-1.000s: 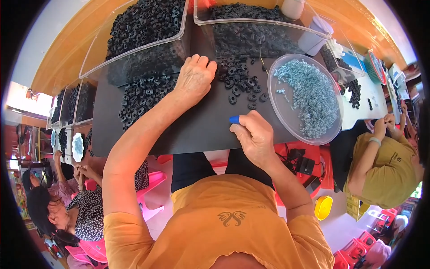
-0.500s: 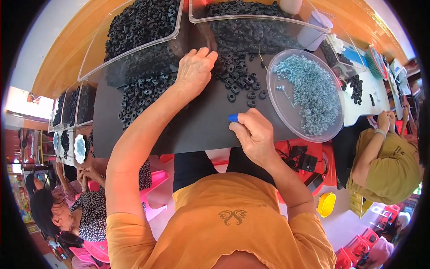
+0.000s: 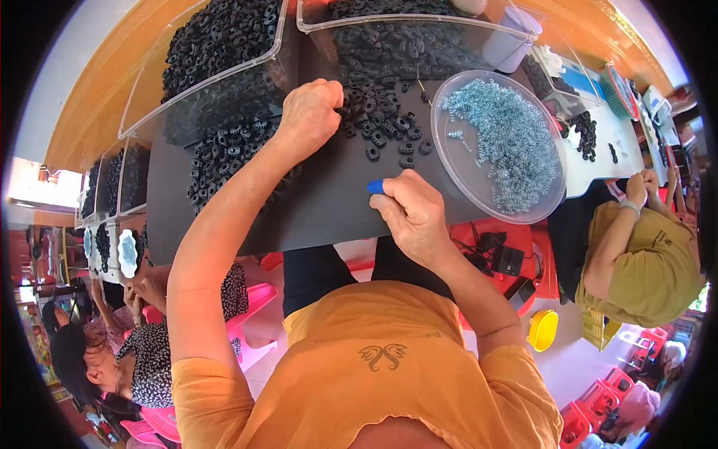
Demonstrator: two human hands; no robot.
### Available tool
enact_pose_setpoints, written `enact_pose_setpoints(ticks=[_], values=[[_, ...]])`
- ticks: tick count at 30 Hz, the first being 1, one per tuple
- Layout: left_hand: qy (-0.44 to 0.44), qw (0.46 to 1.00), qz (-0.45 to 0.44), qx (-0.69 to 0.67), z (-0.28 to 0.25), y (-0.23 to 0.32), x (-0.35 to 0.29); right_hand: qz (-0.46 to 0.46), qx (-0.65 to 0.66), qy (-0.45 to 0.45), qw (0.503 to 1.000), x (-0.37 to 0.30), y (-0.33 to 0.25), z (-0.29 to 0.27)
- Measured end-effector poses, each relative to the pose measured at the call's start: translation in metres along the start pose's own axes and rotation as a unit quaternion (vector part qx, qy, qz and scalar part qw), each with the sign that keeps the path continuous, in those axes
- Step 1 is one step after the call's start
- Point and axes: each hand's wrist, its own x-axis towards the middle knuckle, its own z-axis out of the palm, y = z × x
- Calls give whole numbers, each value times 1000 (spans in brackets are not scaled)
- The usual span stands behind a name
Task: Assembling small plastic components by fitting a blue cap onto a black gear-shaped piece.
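My left hand (image 3: 308,118) is closed, palm down, at the left edge of a loose heap of small black slotted plastic parts (image 3: 378,112). Its fingertips are curled out of sight, so what they hold is hidden. A second heap of such parts (image 3: 224,161) lies left of that wrist. Over the near part of the dark tabletop (image 3: 321,206), my right hand (image 3: 411,217) is closed, thumb against the forefinger, which wears a blue fingertip cover (image 3: 375,186). Nothing shows in its pinch. To its right sits a round clear tray (image 3: 453,183) of small metal coil springs (image 3: 516,150).
Clear bins of black parts, one at left (image 3: 217,56) and one at right (image 3: 404,49), line the far side. A lilac cup (image 3: 508,41) stands behind the tray. A red stool (image 3: 523,247) holds cables and a black adapter. Other people work at both sides.
The view has shifted slightly, moving the scene left and up. My left hand has drawn a little toward me from the black parts, its fingers curled tighter. My right hand keeps its pose.
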Motion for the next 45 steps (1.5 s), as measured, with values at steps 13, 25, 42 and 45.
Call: enact_pose_setpoints(ticks=[13, 25, 42, 45], values=[[-21, 905, -152, -397, -28, 57, -57, 44, 19, 12, 999, -2, -10, -14], [-18, 781, -247, -574, -27, 75, -99, 167, -308, -78, 933, 50, 13, -127], [37, 652, -304, -693, -25, 86, -105, 30, -414, -127, 901, 49, 27, -113], [25, 618, -302, -726, -19, 87, -107, 47, -370, -52, 926, 48, 19, -115]])
